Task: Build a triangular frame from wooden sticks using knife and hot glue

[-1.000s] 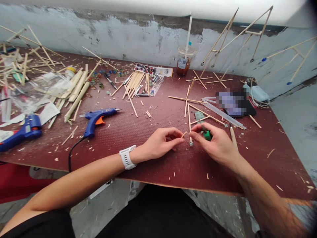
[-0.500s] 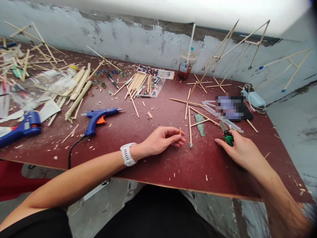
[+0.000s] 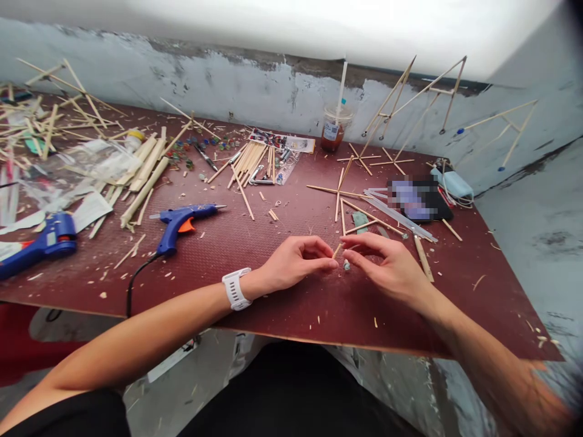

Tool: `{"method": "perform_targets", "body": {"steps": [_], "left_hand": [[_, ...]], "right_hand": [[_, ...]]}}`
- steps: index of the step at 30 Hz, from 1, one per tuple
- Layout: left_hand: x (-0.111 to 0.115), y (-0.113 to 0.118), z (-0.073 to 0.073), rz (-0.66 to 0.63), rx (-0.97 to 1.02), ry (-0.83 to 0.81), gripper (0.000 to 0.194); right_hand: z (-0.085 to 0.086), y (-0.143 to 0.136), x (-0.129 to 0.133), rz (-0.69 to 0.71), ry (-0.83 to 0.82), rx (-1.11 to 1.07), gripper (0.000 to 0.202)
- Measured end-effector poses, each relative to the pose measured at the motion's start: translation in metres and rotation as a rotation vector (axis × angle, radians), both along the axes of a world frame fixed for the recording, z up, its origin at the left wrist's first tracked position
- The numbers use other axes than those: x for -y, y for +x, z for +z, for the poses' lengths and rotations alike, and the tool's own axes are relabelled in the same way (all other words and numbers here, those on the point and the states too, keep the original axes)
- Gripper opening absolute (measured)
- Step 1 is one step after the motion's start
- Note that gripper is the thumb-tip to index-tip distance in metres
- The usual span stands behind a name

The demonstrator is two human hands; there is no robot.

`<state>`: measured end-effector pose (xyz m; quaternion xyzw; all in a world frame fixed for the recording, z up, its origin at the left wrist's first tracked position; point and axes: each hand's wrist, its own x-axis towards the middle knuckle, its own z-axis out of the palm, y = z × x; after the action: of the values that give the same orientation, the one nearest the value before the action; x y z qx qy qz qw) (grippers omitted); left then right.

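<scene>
Nearest us, our left hand [image 3: 303, 262] pinches a short stick [image 3: 337, 250] between thumb and fingertips, tilted just above the table [image 3: 273, 309]. Our right hand [image 3: 396, 267] faces it, thumb and forefinger slightly apart; we cannot tell whether they touch the stick. Just beyond our right fingers lies an A-shaped stick frame [image 3: 364, 226], with a blue glue gun [image 3: 175, 224] off to the left and, farther back, a drink cup [image 3: 333, 133] by the wall

Reading no legible text, brand or number. Seeing just a QR-style code and tiny blurred print on the white label [image 3: 330, 131] of the drink cup [image 3: 332, 145].
</scene>
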<state>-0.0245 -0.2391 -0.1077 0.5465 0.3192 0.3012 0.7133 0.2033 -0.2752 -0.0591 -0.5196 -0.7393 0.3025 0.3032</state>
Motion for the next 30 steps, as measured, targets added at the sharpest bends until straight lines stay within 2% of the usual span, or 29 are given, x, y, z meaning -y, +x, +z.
{"method": "perform_targets", "body": {"steps": [2, 5, 13, 23, 26, 28, 30], "left_hand": [[0.001, 0.0, 0.0, 0.008, -0.006, 0.017, 0.025], [0.001, -0.001, 0.0, 0.005, -0.027, 0.049, 0.024], [0.005, 0.001, 0.002, 0.0, 0.006, 0.054, 0.022], [0.004, 0.002, -0.002, 0.004, -0.053, 0.121, 0.022], [0.003, 0.003, -0.002, 0.03, -0.029, 0.058, 0.025], [0.002, 0.004, -0.002, 0.046, 0.012, -0.014, 0.027], [0.001, 0.004, -0.002, 0.05, 0.06, -0.08, 0.03]], "right_hand": [[-0.001, -0.007, -0.006, 0.027, -0.047, -0.091, 0.02], [-0.003, -0.008, -0.013, 0.052, -0.051, -0.117, 0.015], [-0.012, -0.005, -0.014, 0.054, -0.14, -0.256, 0.023], [-0.014, -0.004, -0.015, 0.068, -0.165, -0.231, 0.025], [-0.007, 0.003, -0.015, 0.008, -0.13, -0.056, 0.028], [0.001, 0.012, -0.011, -0.119, -0.069, 0.256, 0.028], [0.007, 0.023, -0.001, -0.307, -0.021, 0.687, 0.032]]}}
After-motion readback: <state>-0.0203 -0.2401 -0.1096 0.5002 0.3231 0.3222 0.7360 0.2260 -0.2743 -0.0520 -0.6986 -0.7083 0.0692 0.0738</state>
